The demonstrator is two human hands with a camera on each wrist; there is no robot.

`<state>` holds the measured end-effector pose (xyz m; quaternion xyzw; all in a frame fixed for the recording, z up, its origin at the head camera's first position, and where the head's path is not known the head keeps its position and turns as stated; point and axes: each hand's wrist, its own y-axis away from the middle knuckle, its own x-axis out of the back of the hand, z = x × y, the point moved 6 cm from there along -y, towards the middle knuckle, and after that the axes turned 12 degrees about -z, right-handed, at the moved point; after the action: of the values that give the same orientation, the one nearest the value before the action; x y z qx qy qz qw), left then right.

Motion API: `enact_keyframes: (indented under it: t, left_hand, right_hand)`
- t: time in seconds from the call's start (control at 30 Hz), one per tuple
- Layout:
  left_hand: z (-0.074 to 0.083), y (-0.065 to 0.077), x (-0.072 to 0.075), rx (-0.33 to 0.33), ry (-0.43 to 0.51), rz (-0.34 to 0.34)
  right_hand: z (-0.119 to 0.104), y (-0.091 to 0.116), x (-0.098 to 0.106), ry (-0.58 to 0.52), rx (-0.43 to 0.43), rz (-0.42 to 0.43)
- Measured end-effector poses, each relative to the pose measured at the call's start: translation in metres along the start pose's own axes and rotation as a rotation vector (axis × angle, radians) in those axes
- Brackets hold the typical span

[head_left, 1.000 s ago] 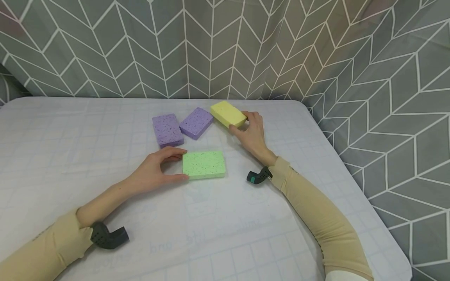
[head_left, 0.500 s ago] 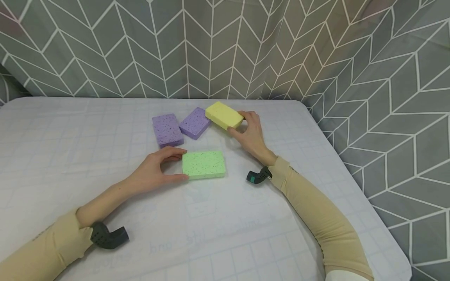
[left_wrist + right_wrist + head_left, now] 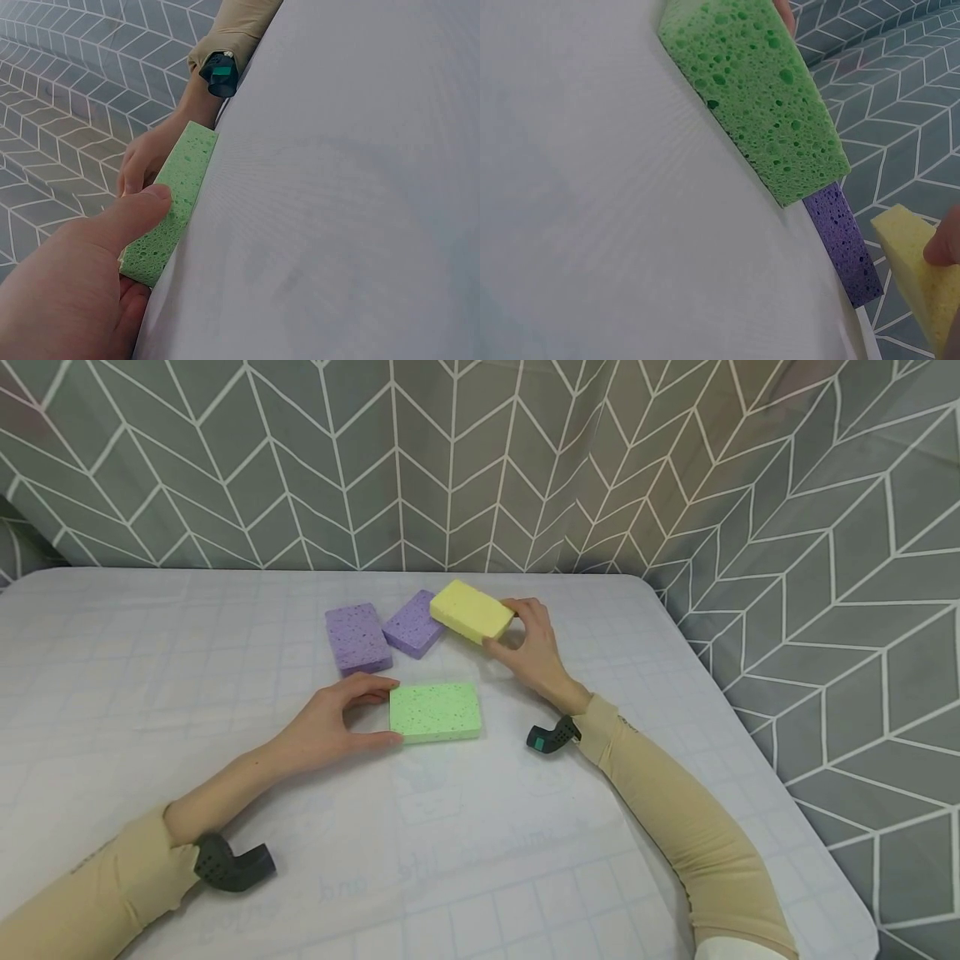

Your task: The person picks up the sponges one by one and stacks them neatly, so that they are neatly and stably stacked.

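Note:
My left hand (image 3: 330, 722) holds a green sponge (image 3: 435, 712) by its left end, thumb on the near edge and fingers on the far edge. The green sponge lies on the white table. With thumb and fingers my right hand (image 3: 536, 652) pinches the right end of a yellow sponge (image 3: 471, 612), which looks lifted off the table in the right wrist view. The yellow sponge's left end overlaps a tilted purple sponge (image 3: 412, 625) in the head view, hiding part of it. Another purple sponge (image 3: 357, 637) lies just left of that one, behind the green sponge.
A white covered table (image 3: 360, 877) with faint grid lines carries everything. Behind it and along its right side hangs a grey curtain (image 3: 420, 468) with white chevron lines. Black wrist cameras (image 3: 234, 862) sit at both tan sleeves.
My right hand has moved the yellow sponge slightly left and nearer, so it covers more of the tilted purple sponge. The left hand and green sponge have stayed put.

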<state>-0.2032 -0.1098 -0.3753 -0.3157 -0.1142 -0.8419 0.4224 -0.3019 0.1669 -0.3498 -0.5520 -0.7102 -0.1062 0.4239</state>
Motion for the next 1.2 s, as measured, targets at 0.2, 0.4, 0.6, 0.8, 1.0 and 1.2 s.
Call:
enact_keyframes:
  t: [0.2,0.4,0.6,0.8,1.0,1.2]
  left_hand:
    - [0.001,0.000,0.000,-0.006,0.003,-0.002]
    - [0.000,0.000,0.000,0.000,0.004,-0.004]
    - [0.000,0.000,0.000,-0.002,0.000,-0.006]
    - [0.002,0.001,0.000,0.005,-0.001,-0.007]
    - [0.004,0.002,-0.002,0.006,-0.001,-0.003]
    - [0.005,0.003,-0.004,0.009,-0.006,0.000]
  right_hand:
    - [-0.002,0.000,-0.002,-0.014,0.057,-0.024]
    - [-0.005,0.001,-0.003,-0.020,0.096,-0.044]
    - [-0.008,0.003,-0.003,-0.040,0.153,-0.046]
    - [-0.009,0.004,-0.003,-0.038,0.206,-0.036]
    - [-0.011,0.006,-0.003,-0.033,0.233,-0.042]
    - [-0.014,0.008,-0.003,-0.015,0.268,-0.038]
